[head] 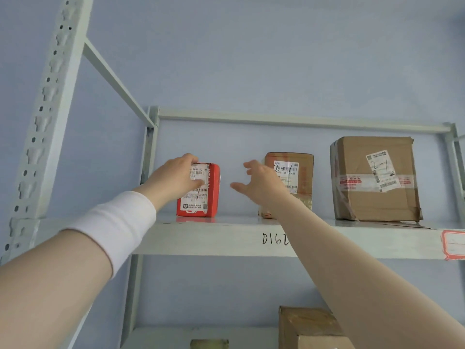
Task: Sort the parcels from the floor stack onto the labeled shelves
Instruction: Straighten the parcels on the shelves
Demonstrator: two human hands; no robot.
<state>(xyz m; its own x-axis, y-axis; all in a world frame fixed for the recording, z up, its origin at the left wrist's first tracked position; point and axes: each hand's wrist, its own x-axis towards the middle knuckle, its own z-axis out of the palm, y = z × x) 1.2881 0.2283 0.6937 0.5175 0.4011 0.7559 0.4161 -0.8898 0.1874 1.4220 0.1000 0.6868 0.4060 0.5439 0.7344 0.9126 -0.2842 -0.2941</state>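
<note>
Head — red parcel [201, 197], three brown parcels [375, 180]

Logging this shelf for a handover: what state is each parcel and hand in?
Small red cardboard box: upright on the grey metal shelf, gripped.
Left hand: curled round the red box.
Right hand: fingers spread, holding nothing.
Small taped brown cardboard box: upright, sealed.
Large brown cardboard box: upright, taped shut, corners crumpled.

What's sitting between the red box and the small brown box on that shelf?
Only the open right hand; the head view shows bare shelf under it.
</note>
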